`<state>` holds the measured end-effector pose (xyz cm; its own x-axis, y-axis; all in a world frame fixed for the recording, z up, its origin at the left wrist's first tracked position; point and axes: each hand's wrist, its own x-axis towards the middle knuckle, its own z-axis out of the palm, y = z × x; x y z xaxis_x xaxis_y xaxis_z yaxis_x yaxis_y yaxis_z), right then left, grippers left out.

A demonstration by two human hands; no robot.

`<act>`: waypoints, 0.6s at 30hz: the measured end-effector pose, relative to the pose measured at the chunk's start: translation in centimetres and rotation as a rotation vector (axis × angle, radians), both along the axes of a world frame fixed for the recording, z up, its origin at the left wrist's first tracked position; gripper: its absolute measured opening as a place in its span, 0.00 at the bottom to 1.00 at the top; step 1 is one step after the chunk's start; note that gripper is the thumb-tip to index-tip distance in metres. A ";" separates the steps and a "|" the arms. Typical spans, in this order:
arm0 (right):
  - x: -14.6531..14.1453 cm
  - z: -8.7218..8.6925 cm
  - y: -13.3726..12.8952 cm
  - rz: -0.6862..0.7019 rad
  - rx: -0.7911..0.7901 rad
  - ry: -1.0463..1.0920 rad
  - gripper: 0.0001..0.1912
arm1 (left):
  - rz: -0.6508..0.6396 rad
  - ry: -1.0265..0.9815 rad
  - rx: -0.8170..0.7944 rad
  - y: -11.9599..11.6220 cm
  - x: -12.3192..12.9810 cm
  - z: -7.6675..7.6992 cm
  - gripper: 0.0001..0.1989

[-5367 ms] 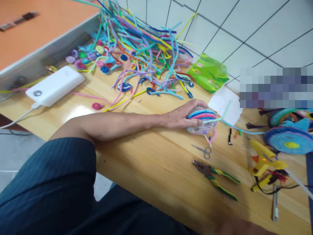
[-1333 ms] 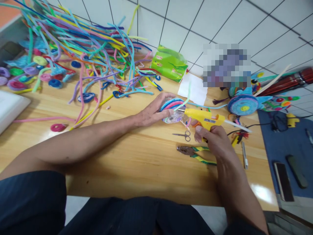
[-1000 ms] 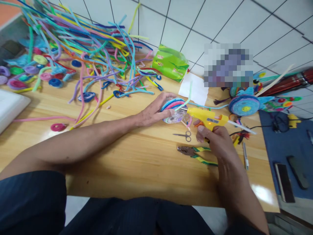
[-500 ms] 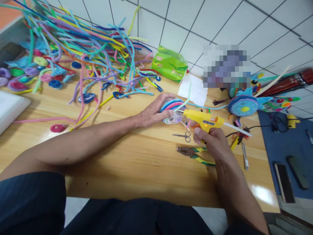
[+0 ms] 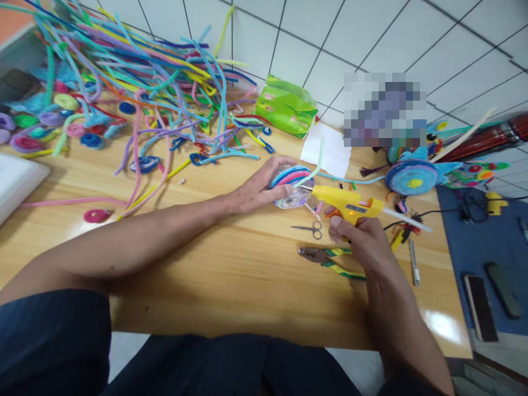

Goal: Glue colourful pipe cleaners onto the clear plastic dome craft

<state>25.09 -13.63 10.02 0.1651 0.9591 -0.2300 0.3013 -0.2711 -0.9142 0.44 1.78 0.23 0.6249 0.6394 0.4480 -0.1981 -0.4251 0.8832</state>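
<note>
My left hand (image 5: 264, 187) grips a round disc (image 5: 291, 176) banded with blue, pink and light-blue pipe cleaner; its lower part looks pale and shiny. A light-green pipe cleaner (image 5: 319, 159) runs along the disc by my thumb, its free end standing up. In my right hand (image 5: 355, 234) is a yellow hot glue gun (image 5: 342, 199) with a clear glue stick (image 5: 408, 221) out of its back. The gun's metal nozzle points left at the disc, close to my left thumb; whether it touches cannot be made out.
Small scissors (image 5: 307, 227) and pliers (image 5: 315, 254) lie in front of my right hand. Many loose pipe cleaners (image 5: 165, 71) heap at the back left. A green packet (image 5: 284, 107) and white paper (image 5: 325, 148) lie by the tiled wall. A finished-looking blue coiled piece (image 5: 412, 179) is at right.
The glue gun in my right hand has shifted slightly to the right. My left hand and the disc have stayed almost in place.
</note>
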 end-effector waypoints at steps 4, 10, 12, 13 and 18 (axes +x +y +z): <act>-0.5 0.1 0.3 0.005 0.004 -0.004 0.26 | -0.004 -0.004 -0.022 0.0 0.0 -0.2 0.34; 0.2 -0.4 0.4 -0.001 0.038 -0.002 0.22 | -0.002 -0.022 -0.012 -0.1 0.0 -0.1 0.32; 0.5 -0.4 0.2 -0.006 0.048 0.006 0.19 | -0.007 -0.011 0.000 -0.1 0.0 0.1 0.31; 0.6 -0.4 0.1 -0.011 0.051 0.009 0.19 | -0.010 -0.005 0.003 -0.1 -0.1 0.1 0.30; 0.1 -0.5 0.2 -0.011 0.033 0.014 0.19 | -0.004 -0.008 -0.004 0.0 -0.1 0.0 0.32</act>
